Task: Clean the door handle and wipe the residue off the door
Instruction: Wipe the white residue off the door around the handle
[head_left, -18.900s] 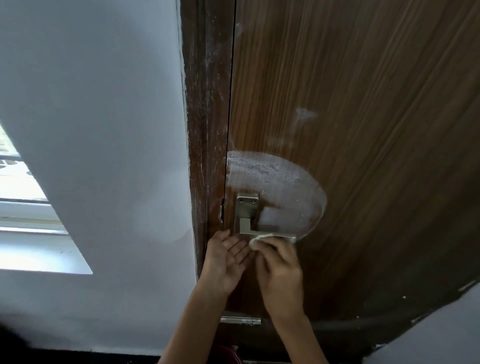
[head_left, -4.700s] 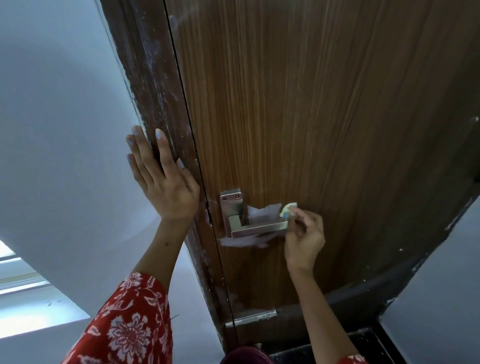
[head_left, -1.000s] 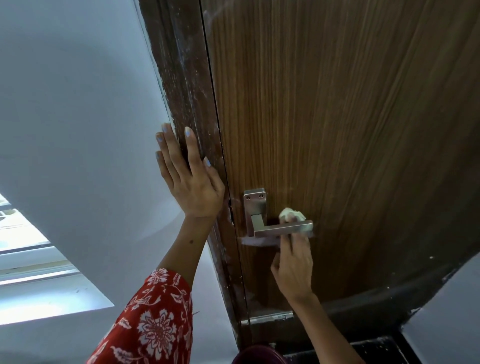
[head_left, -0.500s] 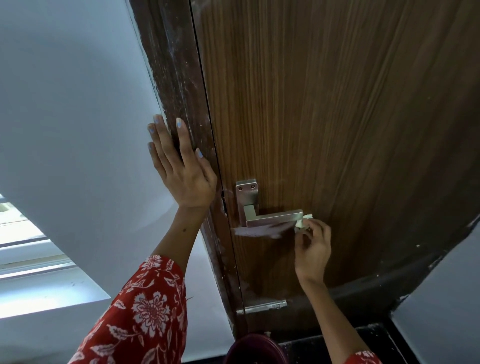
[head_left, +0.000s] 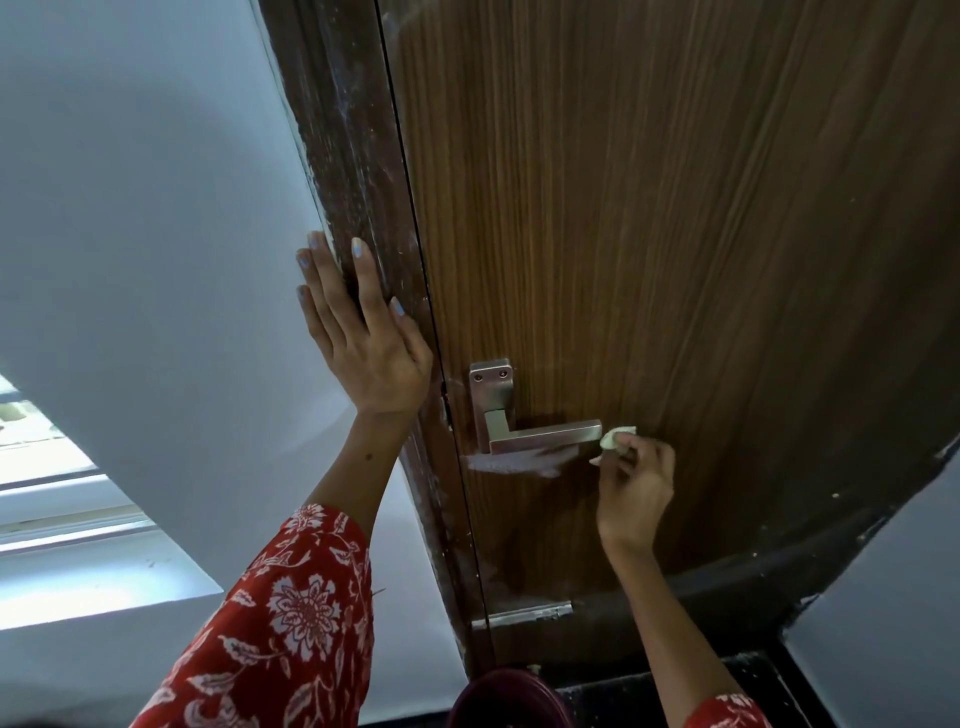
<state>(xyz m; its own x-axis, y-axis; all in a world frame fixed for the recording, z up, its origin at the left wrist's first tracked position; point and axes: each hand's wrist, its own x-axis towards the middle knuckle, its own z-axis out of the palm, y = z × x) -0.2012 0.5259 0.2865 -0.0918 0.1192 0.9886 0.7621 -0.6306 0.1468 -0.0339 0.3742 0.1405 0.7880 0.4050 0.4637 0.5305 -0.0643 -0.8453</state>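
Observation:
A brushed-metal lever door handle (head_left: 540, 435) sits on the wood-grain door (head_left: 649, 234), its lever pointing right. A streak of white residue (head_left: 511, 461) lies on the door just under the lever. My right hand (head_left: 635, 480) pinches a small pale wad of cloth (head_left: 615, 436) at the lever's free end. My left hand (head_left: 358, 332) is pressed flat, fingers spread, on the dark door frame (head_left: 343, 156) and the wall edge, left of the handle.
A white wall (head_left: 156, 234) fills the left, with a bright window (head_left: 47, 467) lower left. A metal latch plate (head_left: 524, 613) sits low on the door. A dark maroon round object (head_left: 506, 696) is at the bottom edge. Black floor trim (head_left: 779, 566) runs lower right.
The wide residue patch has shrunk to a streak under the lever. My right hand with the wad moved from under the lever to its right end. My left hand stays on the frame.

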